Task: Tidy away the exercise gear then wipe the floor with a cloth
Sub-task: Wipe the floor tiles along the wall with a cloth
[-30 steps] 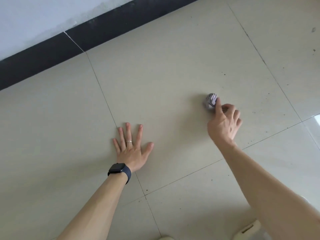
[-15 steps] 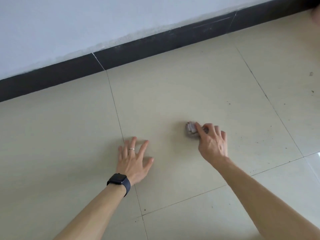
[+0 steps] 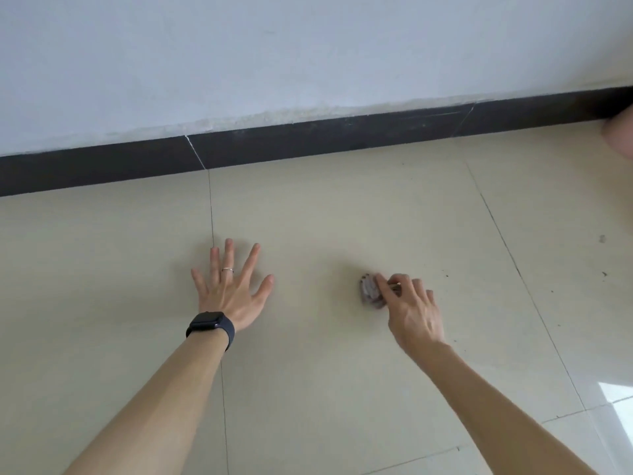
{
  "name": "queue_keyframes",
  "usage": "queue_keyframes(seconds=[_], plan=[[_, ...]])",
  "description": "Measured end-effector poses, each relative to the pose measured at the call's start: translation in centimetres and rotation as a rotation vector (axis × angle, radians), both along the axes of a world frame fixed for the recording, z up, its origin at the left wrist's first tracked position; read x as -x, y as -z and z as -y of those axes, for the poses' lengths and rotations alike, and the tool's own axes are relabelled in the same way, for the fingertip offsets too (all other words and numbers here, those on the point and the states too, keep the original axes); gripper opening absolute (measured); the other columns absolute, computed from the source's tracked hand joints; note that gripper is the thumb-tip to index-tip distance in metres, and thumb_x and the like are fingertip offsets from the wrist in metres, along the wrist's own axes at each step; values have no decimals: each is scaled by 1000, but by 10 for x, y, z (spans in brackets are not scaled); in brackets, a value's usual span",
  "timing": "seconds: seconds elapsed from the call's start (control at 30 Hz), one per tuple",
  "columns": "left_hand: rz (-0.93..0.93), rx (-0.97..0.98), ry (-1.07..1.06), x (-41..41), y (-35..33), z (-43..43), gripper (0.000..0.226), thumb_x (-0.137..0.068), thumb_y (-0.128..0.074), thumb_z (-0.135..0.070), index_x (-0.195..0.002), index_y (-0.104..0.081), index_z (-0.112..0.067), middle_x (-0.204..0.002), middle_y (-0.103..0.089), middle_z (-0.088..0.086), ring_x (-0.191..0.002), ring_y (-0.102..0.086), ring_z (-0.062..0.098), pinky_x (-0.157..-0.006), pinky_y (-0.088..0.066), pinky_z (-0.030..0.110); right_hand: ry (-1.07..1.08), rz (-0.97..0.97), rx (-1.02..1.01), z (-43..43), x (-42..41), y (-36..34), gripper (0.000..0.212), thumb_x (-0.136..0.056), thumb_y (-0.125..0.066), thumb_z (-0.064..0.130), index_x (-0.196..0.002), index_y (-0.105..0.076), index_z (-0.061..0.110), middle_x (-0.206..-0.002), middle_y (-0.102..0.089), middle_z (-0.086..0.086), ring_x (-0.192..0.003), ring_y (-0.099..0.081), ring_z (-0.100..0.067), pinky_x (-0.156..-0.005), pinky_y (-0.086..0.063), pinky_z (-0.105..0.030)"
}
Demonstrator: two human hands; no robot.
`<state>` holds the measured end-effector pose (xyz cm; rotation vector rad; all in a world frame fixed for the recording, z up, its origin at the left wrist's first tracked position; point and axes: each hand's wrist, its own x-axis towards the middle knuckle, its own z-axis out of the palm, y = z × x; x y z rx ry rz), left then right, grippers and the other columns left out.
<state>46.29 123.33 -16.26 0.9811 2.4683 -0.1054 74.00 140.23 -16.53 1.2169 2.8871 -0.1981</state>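
A small crumpled grey-and-white cloth [image 3: 370, 291] lies bunched on the beige tiled floor [image 3: 308, 371]. My right hand [image 3: 412, 310] grips it, fingers curled over its right side and pressing it down on the tile. My left hand [image 3: 233, 289] lies flat on the floor to the left, fingers spread, with a ring on one finger and a dark watch on the wrist. No exercise gear is in view.
A black skirting board [image 3: 308, 138] runs along the foot of a white wall [image 3: 274, 56] just beyond the hands. A few dark specks [image 3: 603, 238] dot the tiles at the right. A blurred pinkish shape [image 3: 621, 135] sits at the right edge.
My right hand has dragged the cloth leftward and nearer over the tile. The view has tilted up, showing more wall. My left hand lifted slightly, then lies flat again.
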Motion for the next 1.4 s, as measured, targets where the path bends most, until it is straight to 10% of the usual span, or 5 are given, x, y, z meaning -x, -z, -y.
queue_keyframes(seconds=[0.4,0.73,0.97,1.17,1.4], plan=[[-148,-135,-61,36,33,-14,67,-88,-16,-77,-149,6,-60,-164,23,-10,-151,21,16,-122,3,55,-231,-174,-14,-21,63,24,57,-78,-51,16,-133,-62,23,-114,-60,-6,-92,-54,-30,-75,-43,-38],[-159,-152,-9,40,38,-13,71,-88,-26,-71,-152,-1,-54,-167,11,-2,-154,8,23,-119,-5,63,649,-111,1,-163,237,19,57,-80,-46,10,-137,-48,13,-134,-48,-11,-121,-44,-31,-94,-33,-44],[-158,-133,4,41,37,-14,72,-88,-30,-68,-154,-9,-51,-167,9,1,-154,7,26,-119,-3,64,-404,-181,110,-60,255,29,59,-87,-36,13,-146,-45,14,-147,-47,-4,-141,-35,-25,-118,-18,-44],[-160,-147,2,39,40,-11,72,-88,-29,-69,-154,-7,-51,-167,12,0,-154,10,24,-120,-1,62,264,-168,-58,-151,247,28,53,-83,-41,11,-134,-53,16,-131,-51,-12,-120,-44,-35,-106,-30,-42],[-132,-137,2,41,38,-12,72,-88,-25,-71,-153,1,-54,-165,22,-2,-152,19,22,-120,2,61,-136,-272,29,-28,174,24,51,-85,-57,14,-135,-59,24,-131,-57,-9,-111,-49,-35,-100,-40,-46]])
